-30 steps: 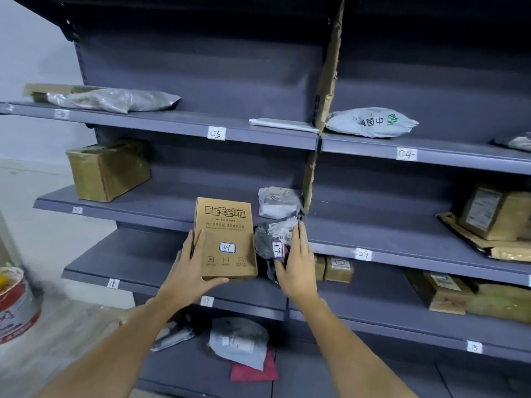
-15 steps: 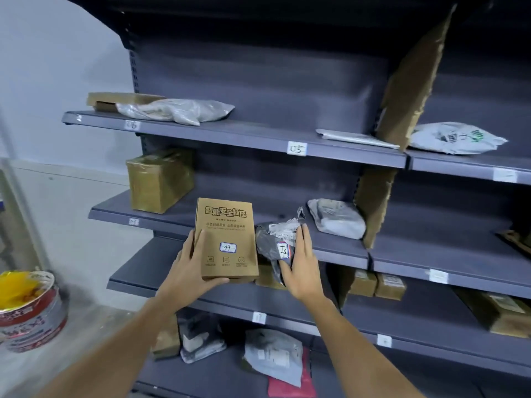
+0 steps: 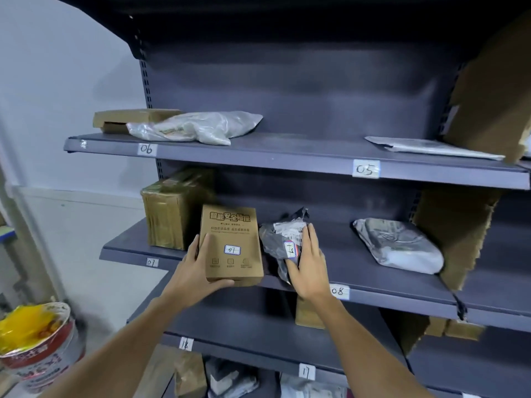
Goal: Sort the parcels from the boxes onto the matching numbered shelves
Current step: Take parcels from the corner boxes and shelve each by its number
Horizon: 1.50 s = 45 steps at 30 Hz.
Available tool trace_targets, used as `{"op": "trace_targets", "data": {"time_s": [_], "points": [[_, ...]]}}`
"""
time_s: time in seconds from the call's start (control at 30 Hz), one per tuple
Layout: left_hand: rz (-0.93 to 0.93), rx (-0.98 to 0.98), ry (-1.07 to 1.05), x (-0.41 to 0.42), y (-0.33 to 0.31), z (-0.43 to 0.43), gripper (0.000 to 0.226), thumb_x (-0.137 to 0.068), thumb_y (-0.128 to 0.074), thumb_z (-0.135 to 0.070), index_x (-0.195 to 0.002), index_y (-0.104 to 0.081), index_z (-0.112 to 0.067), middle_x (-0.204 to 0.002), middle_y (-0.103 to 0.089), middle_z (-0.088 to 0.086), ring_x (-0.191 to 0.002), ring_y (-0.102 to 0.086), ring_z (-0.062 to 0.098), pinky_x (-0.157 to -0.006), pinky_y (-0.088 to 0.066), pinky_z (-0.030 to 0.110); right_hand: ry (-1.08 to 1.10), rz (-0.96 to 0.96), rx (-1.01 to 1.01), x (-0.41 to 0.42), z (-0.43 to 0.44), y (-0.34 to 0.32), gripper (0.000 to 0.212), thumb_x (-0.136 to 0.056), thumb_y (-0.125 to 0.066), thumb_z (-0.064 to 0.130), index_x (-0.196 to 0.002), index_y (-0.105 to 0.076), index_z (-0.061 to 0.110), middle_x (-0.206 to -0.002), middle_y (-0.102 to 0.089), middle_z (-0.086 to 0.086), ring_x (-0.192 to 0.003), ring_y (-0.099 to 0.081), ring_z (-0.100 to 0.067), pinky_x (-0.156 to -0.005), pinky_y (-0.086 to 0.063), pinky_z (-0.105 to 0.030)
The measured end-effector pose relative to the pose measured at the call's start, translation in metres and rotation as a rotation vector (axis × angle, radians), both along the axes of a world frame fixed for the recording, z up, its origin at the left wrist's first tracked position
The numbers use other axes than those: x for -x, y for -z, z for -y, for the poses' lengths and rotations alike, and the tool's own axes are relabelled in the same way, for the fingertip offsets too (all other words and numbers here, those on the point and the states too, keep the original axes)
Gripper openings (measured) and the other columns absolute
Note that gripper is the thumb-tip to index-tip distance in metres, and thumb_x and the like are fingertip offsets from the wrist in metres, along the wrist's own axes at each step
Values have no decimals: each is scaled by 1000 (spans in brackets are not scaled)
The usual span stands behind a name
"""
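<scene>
Clasped upright in left grip (image 3: 198, 271): cardboard box marked 07 (image 3: 231, 239), just right of shelf tag 07 (image 3: 151, 262). Held in right grip (image 3: 309, 268): grey mailer bag marked 17 (image 3: 275, 242); shelf tag 17 (image 3: 306, 371) next shelf down.

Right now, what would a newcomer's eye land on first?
Two parcels held up at the middle shelf: the left hand grips a brown box tagged 07, just right of the shelf label 07. Beside it the right hand holds a dark grey bag tagged 17, while the shelf label 17 sits one shelf down.
</scene>
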<state>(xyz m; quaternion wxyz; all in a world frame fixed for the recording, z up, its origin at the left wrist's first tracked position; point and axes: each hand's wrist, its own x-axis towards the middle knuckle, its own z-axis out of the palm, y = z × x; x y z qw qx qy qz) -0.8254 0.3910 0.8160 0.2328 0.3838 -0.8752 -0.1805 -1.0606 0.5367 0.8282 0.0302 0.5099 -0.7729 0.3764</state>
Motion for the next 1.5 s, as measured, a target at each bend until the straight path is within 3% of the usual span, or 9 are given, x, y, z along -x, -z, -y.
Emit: {"op": "trace_targets", "data": {"time_s": [0.37,0.47,0.57,0.67,0.73,0.87,1.03,1.3,1.5], "points": [[77,-75,70,18,-3,79,125,-70,-71,-75,-158,7,-30,-164,-4,6,-144,-33,32,-113,-35,44,130,5,-15,0,57,0,83,-96,-59,19,-160,-6,8,-168,-1,-3,-149,-25,-24,-121,-20,-36],[122,-84,74,18,-2,96,121,-72,-65,-78,-159,2,-26,-163,-9,10,-144,-34,32,-114,-35,41,174,13,-188,-6,70,5,77,-99,-54,25,-160,-9,14,-168,0,-3,-150,-22,-26,-121,-19,-42],[235,53,87,20,-3,107,106,-78,-47,-83,-159,-17,-22,-165,-9,10,-146,-28,30,-117,-32,39,240,-34,-501,-10,81,15,66,-100,-45,30,-158,-16,15,-168,0,-3,-155,5,-25,-122,-9,-54],[249,367,126,21,0,114,95,-85,-27,-82,-140,-54,-8,-153,-40,16,-139,-43,33,-110,-43,45,279,-41,-530,-11,89,19,63,-99,-46,30,-156,-21,16,-167,-1,-3,-154,9,-26,-122,-8,-55],[245,487,199,23,5,116,80,-88,-32,-68,-125,-65,-5,-140,-55,17,-133,-50,34,-108,-44,50,274,-42,-493,-11,95,18,65,-98,-49,28,-156,-22,17,-168,-1,-4,-154,6,-28,-123,-12,-49],[273,566,305,37,8,109,59,-88,-37,-47,-134,-58,-17,-138,-57,13,-128,-54,32,-108,-42,54,215,-4,-497,-18,109,25,72,-100,-48,44,-159,-12,21,-168,3,-8,-154,10,-29,-125,-9,-40],[381,506,267,45,18,127,60,-92,-31,-59,-140,-54,-31,-135,-59,14,-123,-57,33,-100,-48,52,226,-95,-616,-17,116,39,75,-103,-31,54,-160,6,22,-167,14,-10,-154,15,-27,-125,0,-44],[343,604,179,46,21,143,59,-93,-28,-62,-140,-53,-36,-124,-57,18,-114,-56,36,-94,-48,50,182,-117,-658,-9,135,39,76,-103,-27,57,-160,9,22,-167,14,-10,-154,14,-26,-125,3,-47],[298,638,139,42,21,156,57,-87,-48,-61,-138,-55,-37,-118,-58,18,-107,-59,35,-89,-51,50,165,-122,-639,-11,152,39,76,-103,-26,58,-160,8,22,-167,13,-9,-154,15,-25,-124,4,-46]]}}
